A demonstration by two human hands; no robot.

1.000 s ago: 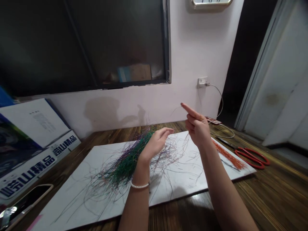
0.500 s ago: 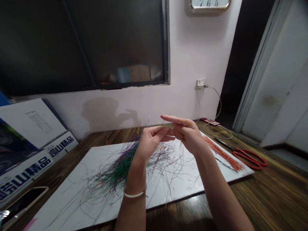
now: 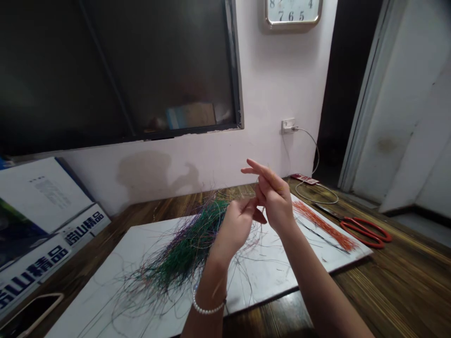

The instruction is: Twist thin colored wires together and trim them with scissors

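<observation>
My left hand [image 3: 237,224], with a pearl bracelet [image 3: 207,310] on its wrist, pinches thin wire ends close to my right hand. The fingertips of both hands meet above the white board [image 3: 268,272]. My right hand [image 3: 276,202] has its thumb and lower fingers closed on fine wires, while its upper fingers stretch out to the left. A yellowish wire loops round one of its fingers. Below and left of the hands lies a tangled heap of green and purple wires [image 3: 186,244]. Exactly which strands sit between the fingertips is too fine to make out.
An orange wire bundle [image 3: 327,225] lies on the board's right side, beside dark wires. Red-handled scissors [image 3: 366,230] rest at its right edge. A power strip [image 3: 305,179] with a cable is behind. Boxes [image 3: 49,220] and a phone [image 3: 31,314] stand at left.
My left hand has moved right and down, closer to my right hand, uncovering more of the green heap. My right hand has turned slightly, its fingers tilting higher. The view has shifted a little.
</observation>
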